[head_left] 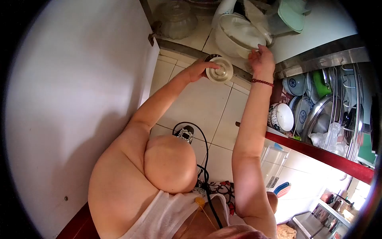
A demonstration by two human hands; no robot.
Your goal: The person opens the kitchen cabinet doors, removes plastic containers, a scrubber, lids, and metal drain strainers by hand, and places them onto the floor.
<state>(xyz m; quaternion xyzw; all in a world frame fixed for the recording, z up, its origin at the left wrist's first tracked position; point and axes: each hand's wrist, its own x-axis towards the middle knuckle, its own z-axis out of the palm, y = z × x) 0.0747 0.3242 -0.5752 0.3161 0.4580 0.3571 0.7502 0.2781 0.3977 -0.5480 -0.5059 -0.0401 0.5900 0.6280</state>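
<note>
My left hand (197, 70) is closed on a small round pale lidded container (220, 70), held over the floor just outside the cabinet, with its thumb and fingers at the rim. Inside the cabinet, a large white bowl (229, 40) holds or is covered by a pale round piece. My right hand (262, 59), with a red bead bracelet at the wrist, is at the near right edge of this bowl, its fingertips pinching the rim. Behind the bowl stand a light green plastic container (292, 16) and other pale items.
At the upper left of the cabinet sits a glass bowl (175, 20). An open white door (79, 79) fills the left side. On the right, a pull-out wire rack (354, 119) holds bowls and plates. A black cable (207, 159) hangs before my body.
</note>
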